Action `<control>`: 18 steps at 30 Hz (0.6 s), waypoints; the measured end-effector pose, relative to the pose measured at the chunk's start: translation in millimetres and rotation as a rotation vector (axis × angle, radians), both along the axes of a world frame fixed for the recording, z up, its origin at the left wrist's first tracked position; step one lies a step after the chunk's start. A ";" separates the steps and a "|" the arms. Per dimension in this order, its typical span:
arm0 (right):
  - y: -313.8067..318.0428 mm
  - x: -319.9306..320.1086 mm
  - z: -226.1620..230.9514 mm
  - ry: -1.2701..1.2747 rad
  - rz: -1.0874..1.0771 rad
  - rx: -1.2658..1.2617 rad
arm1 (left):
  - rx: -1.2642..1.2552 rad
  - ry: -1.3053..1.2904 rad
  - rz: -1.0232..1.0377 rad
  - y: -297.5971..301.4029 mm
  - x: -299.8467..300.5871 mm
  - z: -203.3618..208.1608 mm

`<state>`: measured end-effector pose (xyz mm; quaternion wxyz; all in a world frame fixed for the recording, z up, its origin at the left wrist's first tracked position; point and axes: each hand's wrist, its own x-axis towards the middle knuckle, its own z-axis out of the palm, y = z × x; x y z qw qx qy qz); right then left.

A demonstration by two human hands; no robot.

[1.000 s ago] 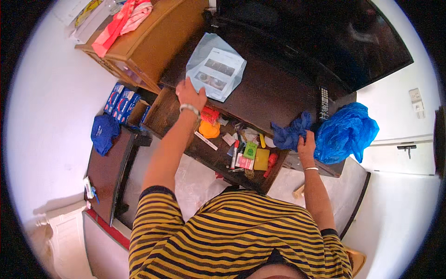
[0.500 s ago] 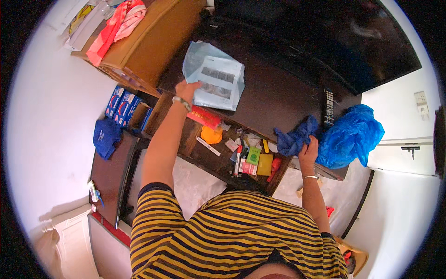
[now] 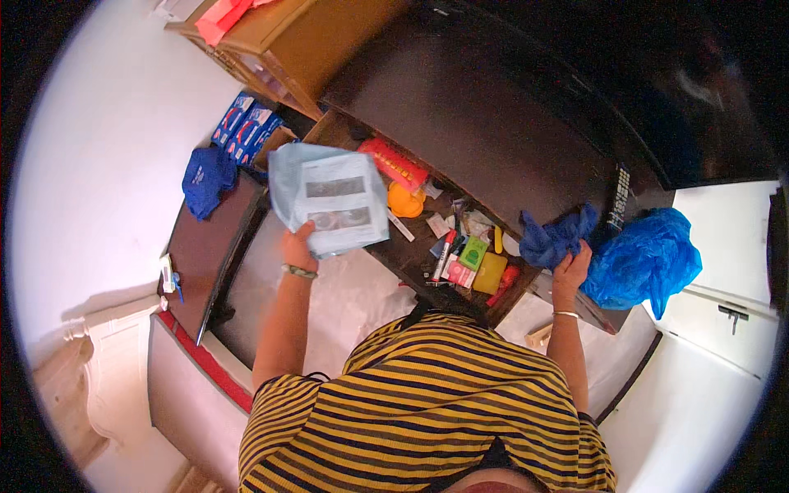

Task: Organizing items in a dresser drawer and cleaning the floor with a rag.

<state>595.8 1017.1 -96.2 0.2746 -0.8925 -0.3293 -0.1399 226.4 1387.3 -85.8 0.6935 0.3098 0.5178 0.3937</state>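
Note:
My left hand (image 3: 299,248) grips the lower edge of a clear plastic sleeve (image 3: 333,238) holding a sheet with dark printed pictures. The sleeve hangs over the left end of an open drawer (image 3: 386,261). My right hand (image 3: 573,267) is closed on a crumpled dark blue cloth (image 3: 552,237) at the edge of the dark cabinet top. Inside the drawer lie a red packet (image 3: 393,164), an orange round item (image 3: 405,200), a marker (image 3: 444,256), a green box (image 3: 473,252), a yellow box (image 3: 491,273) and small papers.
A blue plastic bag (image 3: 645,259) sits right of the cloth, with a remote control (image 3: 619,197) behind it. A large dark screen (image 3: 657,99) stands at the back. Blue packages (image 3: 248,130) and a blue cap-like cloth (image 3: 205,181) are at the left, near a brown cabinet (image 3: 308,41).
My left hand has drawn the plastic sleeve from the cabinet top back toward me and left, over the drawer's left end. My right hand still holds the cloth. The view has shifted.

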 end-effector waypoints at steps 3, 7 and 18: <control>-1.1 -0.9 -0.6 0.004 -0.013 -0.004 | -0.043 -0.107 -0.013 -11.5 22.1 -24.6; -3.4 1.2 -5.0 -0.001 -0.011 -0.007 | -0.004 0.197 -0.028 -17.5 67.7 -42.1; -6.7 3.3 -10.1 -0.043 -0.023 -0.010 | -0.357 0.171 -0.126 -40.1 170.6 -114.5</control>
